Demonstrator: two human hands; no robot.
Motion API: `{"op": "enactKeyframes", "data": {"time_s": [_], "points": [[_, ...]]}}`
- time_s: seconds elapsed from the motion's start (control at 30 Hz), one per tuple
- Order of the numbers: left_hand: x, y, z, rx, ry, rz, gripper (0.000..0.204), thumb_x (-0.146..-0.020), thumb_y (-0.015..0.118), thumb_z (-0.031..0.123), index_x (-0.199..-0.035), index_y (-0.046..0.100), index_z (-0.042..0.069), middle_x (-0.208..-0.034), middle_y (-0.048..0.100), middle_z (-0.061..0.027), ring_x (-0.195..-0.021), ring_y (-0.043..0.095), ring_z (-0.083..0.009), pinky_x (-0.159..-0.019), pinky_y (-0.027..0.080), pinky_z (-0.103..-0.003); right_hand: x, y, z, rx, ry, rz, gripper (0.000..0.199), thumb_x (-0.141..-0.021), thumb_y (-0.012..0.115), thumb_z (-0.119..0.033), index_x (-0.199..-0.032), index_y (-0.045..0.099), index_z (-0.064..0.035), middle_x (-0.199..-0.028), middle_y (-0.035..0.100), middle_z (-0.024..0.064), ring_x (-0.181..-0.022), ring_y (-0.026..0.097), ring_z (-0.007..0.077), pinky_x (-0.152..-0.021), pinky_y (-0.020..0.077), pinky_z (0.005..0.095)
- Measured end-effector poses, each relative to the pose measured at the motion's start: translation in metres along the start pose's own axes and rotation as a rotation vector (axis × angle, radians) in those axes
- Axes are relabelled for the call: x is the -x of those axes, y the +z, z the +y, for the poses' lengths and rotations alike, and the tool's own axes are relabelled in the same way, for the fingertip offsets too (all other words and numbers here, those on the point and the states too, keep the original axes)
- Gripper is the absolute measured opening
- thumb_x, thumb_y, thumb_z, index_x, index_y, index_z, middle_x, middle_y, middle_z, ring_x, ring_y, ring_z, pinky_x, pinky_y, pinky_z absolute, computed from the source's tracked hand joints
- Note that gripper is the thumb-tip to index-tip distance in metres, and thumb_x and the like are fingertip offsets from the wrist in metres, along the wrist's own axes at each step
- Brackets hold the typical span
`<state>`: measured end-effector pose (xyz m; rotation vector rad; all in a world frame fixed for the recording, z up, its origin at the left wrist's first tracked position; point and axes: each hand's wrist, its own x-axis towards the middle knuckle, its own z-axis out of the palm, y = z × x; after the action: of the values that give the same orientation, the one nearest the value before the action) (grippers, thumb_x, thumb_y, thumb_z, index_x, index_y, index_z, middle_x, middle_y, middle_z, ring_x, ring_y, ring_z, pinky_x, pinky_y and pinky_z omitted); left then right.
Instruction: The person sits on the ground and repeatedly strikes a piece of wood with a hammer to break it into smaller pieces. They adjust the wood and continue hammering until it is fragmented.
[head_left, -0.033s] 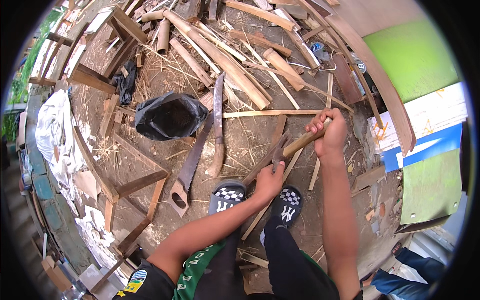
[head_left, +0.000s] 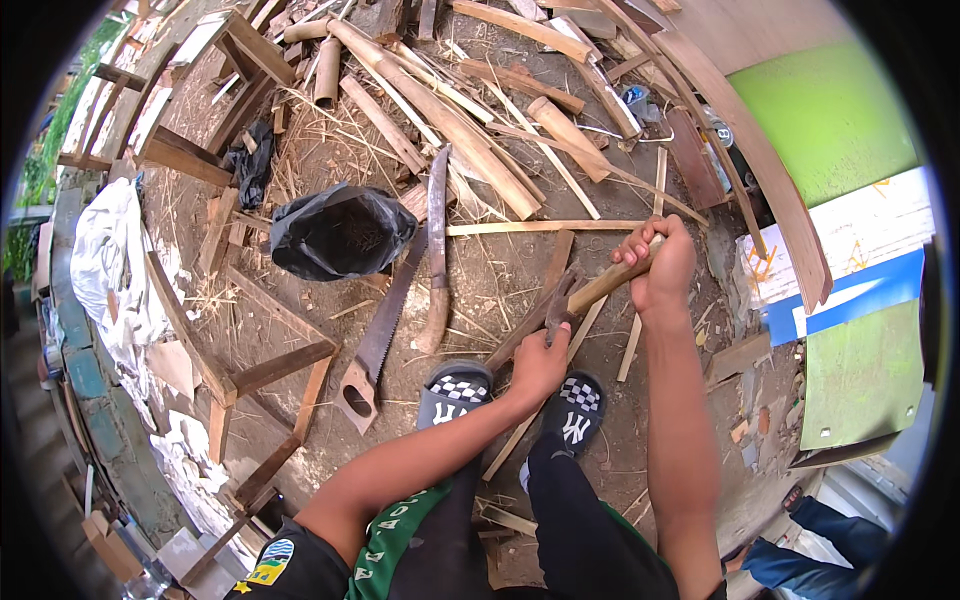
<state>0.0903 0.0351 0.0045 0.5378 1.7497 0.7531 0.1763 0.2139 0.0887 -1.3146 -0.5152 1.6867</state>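
Hammer (head_left: 590, 288): wooden handle, dark metal head, held low over the dirt ground (head_left: 500, 265), just ahead of the feet. Right hand (head_left: 655, 265) is fisted tight around the far end of the handle, fingers fully wrapped. The head points down-left and sits right at the left hand (head_left: 540, 362). Left hand is closed around a dark wood strip (head_left: 515, 345) that slants up from the ground between the slippers. Hammer head looks to be touching or just above the strip's upper end; contact is too small to confirm. No nail can be made out.

Progress, as a judgement: work on the strip is mid-way at most. The strip is still whole and still hand-held, joined to nothing visible, and the hammer is at or near the low point of a swing.

Against the earlier frame: no visible difference. Same hand positions, same hammer angle, clutter unmoved.

Around it:
- Two checkered slippers (head_left: 453, 390) directly under the hands.
- Long knife (head_left: 437, 250) lying just left of the strip, handsaw (head_left: 375, 340) beside it, handle toward the person.
- Black plastic bag (head_left: 340, 232) open, further left.
- Dark wooden frame (head_left: 260, 370) at the left edge of the ground, white cloth (head_left: 105, 250) beyond it.
- Split bamboo and offcuts (head_left: 450, 120) piled along the far edge.
- Green board (head_left: 830, 120) at the far right corner.
- Another person's leg in blue trousers (head_left: 800, 555) at the near right corner, well apart.
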Motion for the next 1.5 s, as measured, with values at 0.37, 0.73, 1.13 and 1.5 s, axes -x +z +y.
{"op": "enactKeyframes", "data": {"time_s": [0.37,0.73,1.13,1.5], "points": [[-0.002,-0.010,0.033,-0.014,-0.051,-0.061,0.062,-0.097,0.067,0.050,-0.103,0.070,-0.012,-0.070,0.066,-0.0150,-0.070,0.064,-0.0196,-0.068,0.050,-0.042,-0.027,-0.035,-0.014,-0.176,0.110,0.117,0.017,-0.080,0.047,-0.018,-0.065,0.040,-0.0136,-0.052,0.034,0.0008,-0.048,0.034,0.0172,-0.061,0.0404,0.0388],[-0.005,-0.007,0.031,0.600,-0.318,-0.164,0.043,-0.101,0.064,0.045,-0.089,0.054,0.005,-0.063,0.052,-0.0019,-0.042,0.047,-0.0114,-0.038,0.033,-0.027,-0.026,-0.083,0.004,-0.431,0.064,0.382,0.015,-0.078,0.046,-0.017,-0.066,0.038,-0.0140,-0.052,0.032,-0.0008,-0.046,0.031,0.0149,-0.055,0.0368,0.0352],[-0.044,-0.016,0.055,0.163,0.194,0.274,0.041,-0.095,0.071,0.030,-0.077,0.053,-0.002,-0.061,0.059,-0.0132,-0.055,0.063,-0.0267,-0.051,0.047,-0.042,-0.016,-0.037,-0.006,-0.473,-0.038,0.360,0.015,-0.085,0.045,-0.018,-0.072,0.041,-0.0115,-0.062,0.039,0.0035,-0.056,0.040,0.0197,-0.068,0.0437,0.0438],[-0.129,-0.053,0.100,-0.393,0.633,0.007,0.031,-0.093,0.067,0.025,-0.088,0.062,-0.006,-0.072,0.063,-0.0276,-0.067,0.064,-0.0447,-0.064,0.051,-0.046,0.084,-0.041,0.008,0.861,-0.082,0.111,0.028,-0.102,0.064,-0.017,-0.124,0.073,-0.0026,-0.091,0.072,0.0137,-0.085,0.070,0.0171,-0.079,0.0533,0.0328]]}}
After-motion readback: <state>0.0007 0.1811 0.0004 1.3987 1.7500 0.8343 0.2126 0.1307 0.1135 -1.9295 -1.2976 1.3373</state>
